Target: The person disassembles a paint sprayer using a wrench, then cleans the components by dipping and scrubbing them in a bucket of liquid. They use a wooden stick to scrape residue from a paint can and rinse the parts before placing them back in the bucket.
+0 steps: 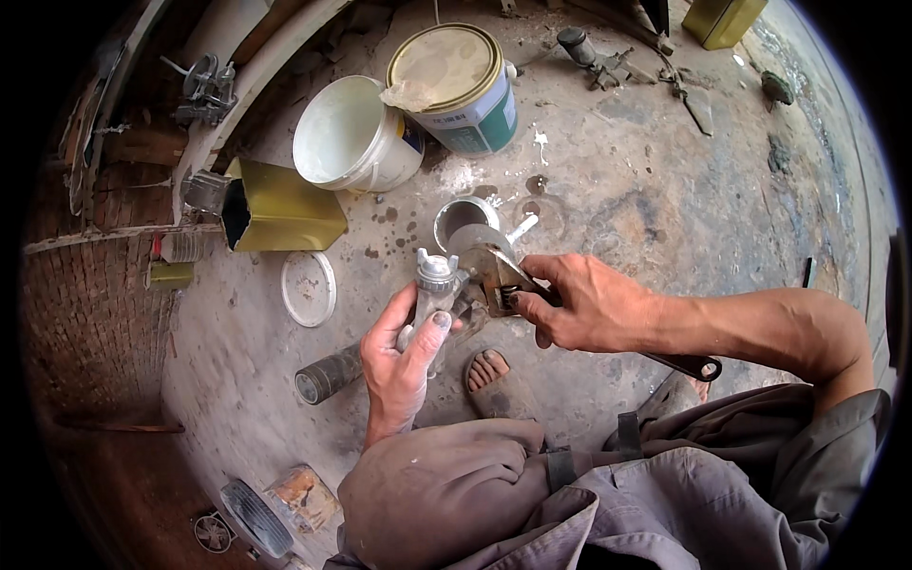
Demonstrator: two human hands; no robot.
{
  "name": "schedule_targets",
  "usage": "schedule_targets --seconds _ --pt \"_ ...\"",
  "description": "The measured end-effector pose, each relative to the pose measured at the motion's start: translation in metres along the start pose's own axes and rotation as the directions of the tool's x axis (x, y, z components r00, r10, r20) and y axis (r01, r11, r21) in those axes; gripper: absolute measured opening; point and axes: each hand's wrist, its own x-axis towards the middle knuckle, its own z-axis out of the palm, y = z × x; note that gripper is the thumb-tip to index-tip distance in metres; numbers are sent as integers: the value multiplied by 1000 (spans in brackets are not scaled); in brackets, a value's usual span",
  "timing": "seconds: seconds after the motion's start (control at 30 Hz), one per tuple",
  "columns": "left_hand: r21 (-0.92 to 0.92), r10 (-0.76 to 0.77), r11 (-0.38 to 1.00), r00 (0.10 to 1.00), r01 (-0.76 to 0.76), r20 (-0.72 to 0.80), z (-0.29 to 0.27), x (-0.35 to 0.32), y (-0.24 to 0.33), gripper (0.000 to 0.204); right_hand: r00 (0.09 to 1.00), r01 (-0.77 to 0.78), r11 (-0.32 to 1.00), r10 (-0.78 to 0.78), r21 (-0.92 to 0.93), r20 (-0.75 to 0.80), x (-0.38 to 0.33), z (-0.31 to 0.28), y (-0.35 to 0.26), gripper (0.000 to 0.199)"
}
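Concrete floor (655,161) is extending beneath a white-dusted, horn-capped metal spray gun (437,275); the left hand (394,370) is gripping it, fingers partly hiding its body; the right hand (598,304) is clasping an adjustable wrench (494,282), concealing its middle.

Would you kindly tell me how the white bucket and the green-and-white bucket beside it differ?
The white bucket is open, showing its pale inside, while the green-and-white bucket is covered by a dusty lid.
The white bucket has a white rim; the green-and-white bucket has a gold-coloured one.
Both stand side by side on the stained floor.
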Motion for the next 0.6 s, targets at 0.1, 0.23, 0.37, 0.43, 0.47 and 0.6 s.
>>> schedule_targets --seconds 0.1,0.23,0.37,0.43,0.47,0.6 --pt "23 2 1000 1000 -2 -5 0 0 1 51 1000 -13 1000 13 14 14 0 0 0 30" --pt "39 12 999 1000 -12 -5 0 -1 1 50 1000 9 998 -9 68 -4 -2 1 -1 30" --pt "102 64 993 998 -65 18 0 1 -1 44 999 17 991 -11 134 -41 -7 3 -1 28" --pt "116 57 991 998 -61 36 0 1 1 43 999 -34 985 33 167 6 -9 0 -7 27" --pt "112 54 992 998 -58 36 0 1 0 43 996 -80 979 72 189 48 -10 -3 -11 26" --pt "118 53 991 998 -58 45 0 1 2 44 993 -94 964 73 248 92 -13 -5 -14 26"
